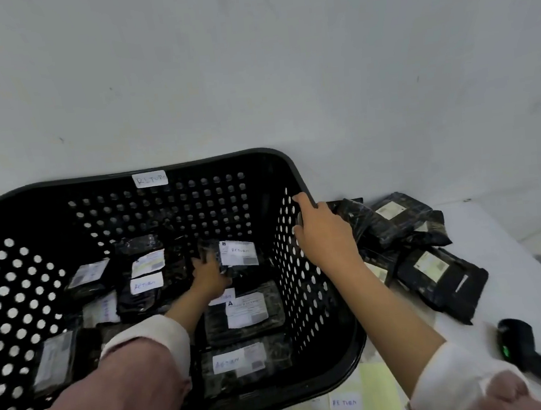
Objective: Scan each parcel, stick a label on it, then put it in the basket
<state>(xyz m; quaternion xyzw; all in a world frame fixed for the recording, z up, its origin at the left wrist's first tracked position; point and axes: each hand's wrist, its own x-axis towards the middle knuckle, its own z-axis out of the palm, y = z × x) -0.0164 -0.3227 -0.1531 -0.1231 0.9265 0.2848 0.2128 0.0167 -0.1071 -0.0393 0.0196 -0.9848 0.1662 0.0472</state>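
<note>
The left hand (208, 274) reaches deep into the black basket (286, 161) and its grip pinches a labelled parcel (234, 255) near the far wall; the right hand (321, 229) curls over the basket's right rim, steadying it. The step in hand looks like setting that parcel down; to do it well, lay it flat with its label up, on a bare patch of the floor rather than over its neighbours, and keep the rim held until the fingers let go, since the basket sits tilted toward the person and overhangs the counter's near edge.

Counted: one basket, with a "RETURN" tag (150, 179) on its far wall; about seven parcels inside it, though the left sleeve may hide more; a heap of roughly four or five unscanned parcels (436, 274) on the counter (517, 282) just right of the basket, overlapping too much to be sure; one scanner (524, 345) near the counter's right edge; at least three spare "RETURN" labels (345, 402) at the near edge.
</note>
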